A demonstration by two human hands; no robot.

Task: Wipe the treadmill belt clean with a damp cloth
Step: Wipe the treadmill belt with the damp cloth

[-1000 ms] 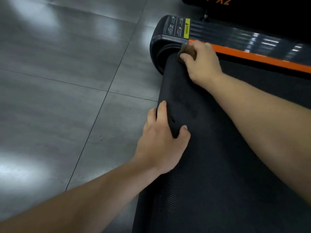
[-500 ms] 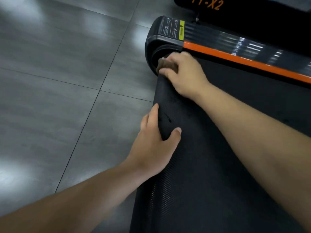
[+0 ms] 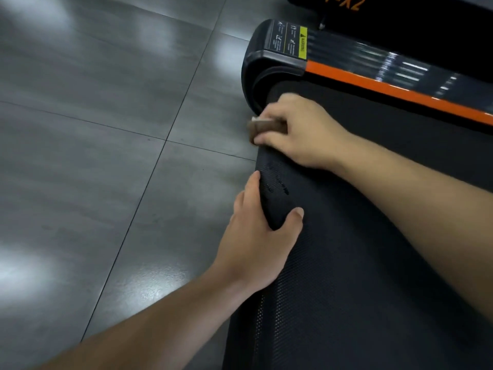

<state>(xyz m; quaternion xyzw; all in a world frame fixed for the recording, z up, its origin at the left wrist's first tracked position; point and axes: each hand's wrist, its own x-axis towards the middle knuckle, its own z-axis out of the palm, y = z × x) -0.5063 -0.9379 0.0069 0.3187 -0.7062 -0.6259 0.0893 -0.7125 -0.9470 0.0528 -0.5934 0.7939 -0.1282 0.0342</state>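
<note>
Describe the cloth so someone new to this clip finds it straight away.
Start at the black treadmill belt on the right, edged by an orange stripe. At its rounded end, the right hand grips a small folded brown cloth. It is the only brown thing there, poking out leftward from that hand.

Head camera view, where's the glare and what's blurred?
Head view: soft white glare patches on the grey floor tiles; streaked reflections on the side rail; blur on the right hand and its brown cloth; the treadmill belt reads dark but textured.
</note>
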